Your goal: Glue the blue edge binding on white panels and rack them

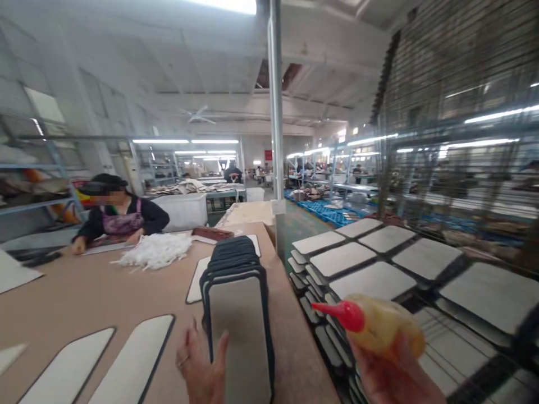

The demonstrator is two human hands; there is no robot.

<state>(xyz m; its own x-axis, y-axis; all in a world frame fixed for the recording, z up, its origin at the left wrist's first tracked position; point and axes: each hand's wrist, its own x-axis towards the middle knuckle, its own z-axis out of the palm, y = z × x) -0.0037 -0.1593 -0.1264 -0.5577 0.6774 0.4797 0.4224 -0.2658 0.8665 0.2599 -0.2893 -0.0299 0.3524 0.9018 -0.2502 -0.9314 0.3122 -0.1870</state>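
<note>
A yellowish squeeze bottle with a red nozzle (379, 322) lies in my right hand (389, 365), its tip pointing left, above the edge of the rack at the right. My left hand (204, 359) is at the left side of a stack of pale, dark-edged rounded panels (238, 320), fingers apart, thumb over the top panel's left edge; whether it touches the panel I cannot tell. The stack stands on the brown table (168, 297), its panels fanned away from me. Two similar panels (135, 359) (71, 365) lie flat to the left of my left hand.
Rows of pale panels (383, 280) lie on a wire rack at the right. A pile of white strips (155, 249) sits near a person (122, 216) working across the table. A metal post (275, 106) rises beyond the table's right edge.
</note>
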